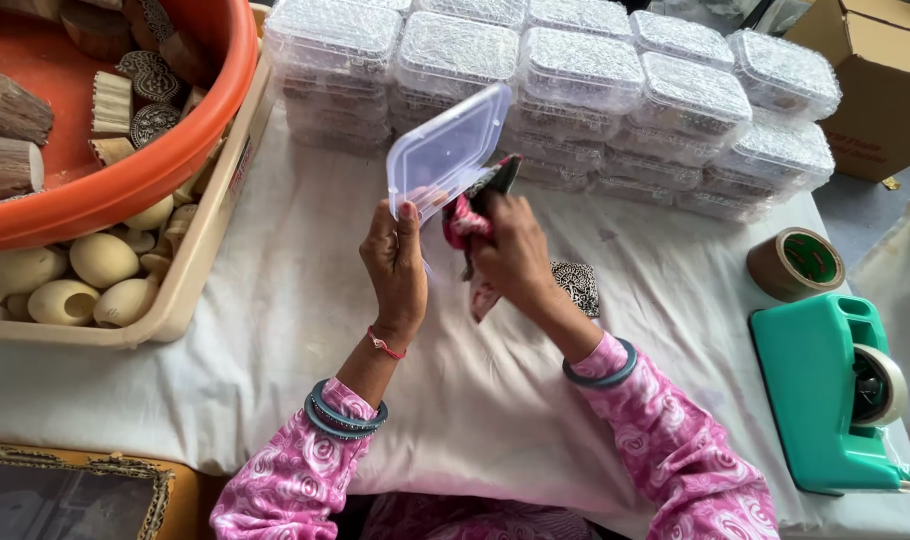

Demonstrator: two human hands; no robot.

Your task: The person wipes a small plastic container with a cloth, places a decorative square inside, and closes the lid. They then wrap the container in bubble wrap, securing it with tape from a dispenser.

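My left hand (397, 262) holds up a small clear plastic box (448, 150) by its lower edge, tilted with its open side toward my right hand. In my right hand (515, 250) is a folded piece of red-and-dark patterned cloth (465, 225), pressed against the box's opening. A dark carved block (578, 285) with a white pattern lies on the white cloth-covered table (295, 300) just right of my right wrist.
Stacks of clear lidded boxes (575, 90) wrapped in bubble film fill the table's far side. At left are an orange tub (145, 170) of carved wooden blocks and a beige tray (190, 270) of pale wooden pieces. A brown tape roll (795, 262) and a teal tape dispenser (825, 390) stand at right.
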